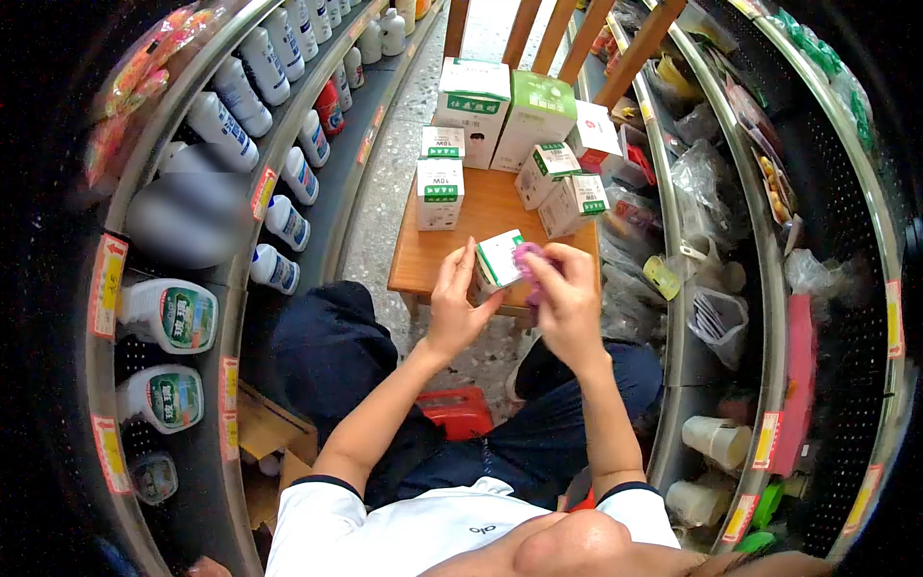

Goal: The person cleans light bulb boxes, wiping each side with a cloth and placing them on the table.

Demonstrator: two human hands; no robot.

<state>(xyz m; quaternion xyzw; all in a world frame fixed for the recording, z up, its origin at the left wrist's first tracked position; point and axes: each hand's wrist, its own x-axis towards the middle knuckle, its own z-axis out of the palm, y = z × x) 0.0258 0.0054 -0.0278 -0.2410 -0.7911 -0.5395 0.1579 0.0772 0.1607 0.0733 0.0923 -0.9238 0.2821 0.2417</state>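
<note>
My left hand (457,306) grips a small white and green light bulb box (497,262) by its side, over the near edge of the wooden chair seat (409,255). In my right hand (569,303) is a bunched purple cloth (529,260), pressed against the right part of the box top. Beyond my hands, two small 10W boxes (440,197) stand at the left of the seat. At the right are two more small boxes, one 10W box (567,207) tilted. Behind them stand a large white box (473,101) and a large green box (532,120).
Shelves flank me closely. On the left are white bottles (262,67) and glass cleaner bottles (171,317); on the right, plastic-wrapped goods (697,178) and cups (716,440). Wooden chair slats (567,43) rise at the back. A red stool (457,412) shows between my legs.
</note>
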